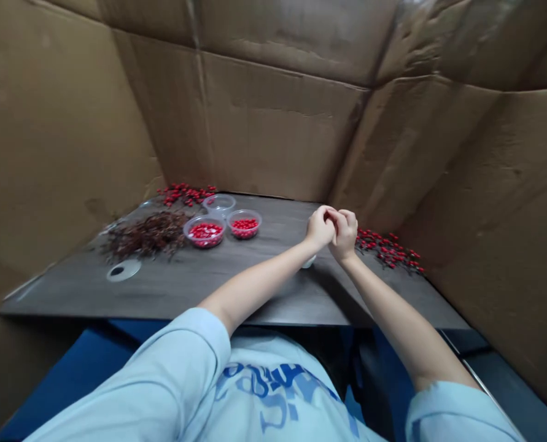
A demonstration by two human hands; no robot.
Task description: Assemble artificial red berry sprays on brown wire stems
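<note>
Above the right part of the grey table, my two hands meet with their fingers curled together. My left hand is closed against my right hand, also closed; whatever lies between the fingers is hidden. A small white object, partly covered by my left forearm, sits on the table below them. Just right of my right hand lies a pile of red berry sprigs with dark stems.
To the left stand two clear tubs of red berries, a wider one and a smaller one, with a clear container behind. Brown twigs, more red berry sprigs and a white disc lie nearby. Cardboard walls surround the table.
</note>
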